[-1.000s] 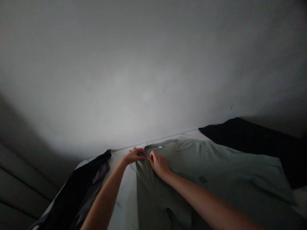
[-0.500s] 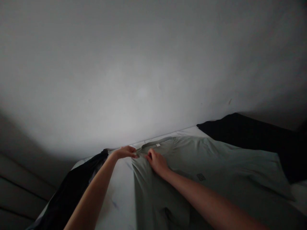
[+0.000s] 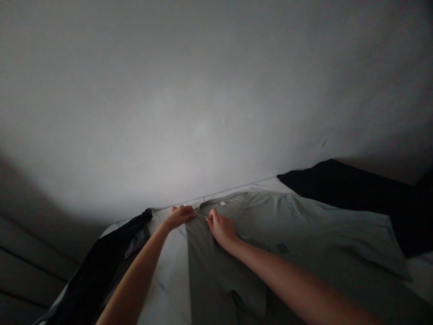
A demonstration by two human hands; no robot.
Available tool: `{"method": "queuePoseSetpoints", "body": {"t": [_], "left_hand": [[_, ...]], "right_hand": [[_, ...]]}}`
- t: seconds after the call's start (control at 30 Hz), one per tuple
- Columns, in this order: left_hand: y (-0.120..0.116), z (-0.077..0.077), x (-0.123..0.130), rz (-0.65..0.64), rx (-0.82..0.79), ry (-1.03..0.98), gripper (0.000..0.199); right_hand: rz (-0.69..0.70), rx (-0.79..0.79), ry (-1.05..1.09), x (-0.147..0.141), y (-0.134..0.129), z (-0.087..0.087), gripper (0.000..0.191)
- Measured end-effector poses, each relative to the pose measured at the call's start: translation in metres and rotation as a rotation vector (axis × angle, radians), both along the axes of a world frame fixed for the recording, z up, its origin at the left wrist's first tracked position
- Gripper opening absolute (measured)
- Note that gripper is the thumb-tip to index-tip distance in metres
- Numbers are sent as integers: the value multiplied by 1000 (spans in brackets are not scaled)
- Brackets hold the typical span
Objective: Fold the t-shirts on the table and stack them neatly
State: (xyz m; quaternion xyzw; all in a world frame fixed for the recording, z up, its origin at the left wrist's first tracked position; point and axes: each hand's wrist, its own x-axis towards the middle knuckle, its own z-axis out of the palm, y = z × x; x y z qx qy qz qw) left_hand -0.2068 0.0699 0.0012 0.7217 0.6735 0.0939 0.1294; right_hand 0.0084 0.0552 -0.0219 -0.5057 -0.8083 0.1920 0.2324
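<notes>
A grey-green T-shirt [image 3: 304,239] lies spread out, its left side folded inward over the front. A small white label [image 3: 222,203] shows inside its neckline, and a small dark print sits on the chest. My left hand [image 3: 181,216] pinches the shirt's fabric at the folded edge beside the collar. Just right of it, my right hand [image 3: 221,228] is closed on the shirt near the collar, thumb and finger together. Both hands are close to each other, and my right forearm crosses over the shirt.
Black cloth [image 3: 358,192] lies behind the shirt on the right. More dark clothing [image 3: 98,257] is heaped on the left. Beneath is a whitish, marked surface [image 3: 169,275], which meets a pale wall [image 3: 203,113] at the back.
My left hand has shifted slightly right and up along the shirt's edge. The fabric by the collar lies a little flatter. My right hand has barely moved.
</notes>
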Motion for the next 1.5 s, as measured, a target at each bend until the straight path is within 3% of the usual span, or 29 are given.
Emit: {"method": "queuePoseSetpoints", "body": {"t": [0.33,0.5,0.67,0.83,0.97,1.13,1.23,1.37,1.5], "left_hand": [[-6,-14,16,78,209,144,20],[-5,-15,17,38,223,180,20],[-5,-13,21,92,237,230,17],[-25,-8,51,281,380,328,20],[-50,-20,81,252,332,303,31],[-60,-51,90,277,284,308,53],[-58,-59,87,298,300,348,62],[-59,-54,90,299,267,389,65],[-63,-42,97,316,194,378,59]], "right_hand": [[-12,44,-99,-1,-1,5,26],[12,22,-88,0,-2,8,32],[10,26,-96,0,-5,12,39],[-15,22,-153,4,-5,15,42],[-3,27,-156,11,-6,21,37],[-3,15,-159,37,-19,29,34],[-14,26,-176,68,-32,30,31],[-48,7,-192,107,-45,25,26],[-55,-1,-186,128,-50,15,20]]}}
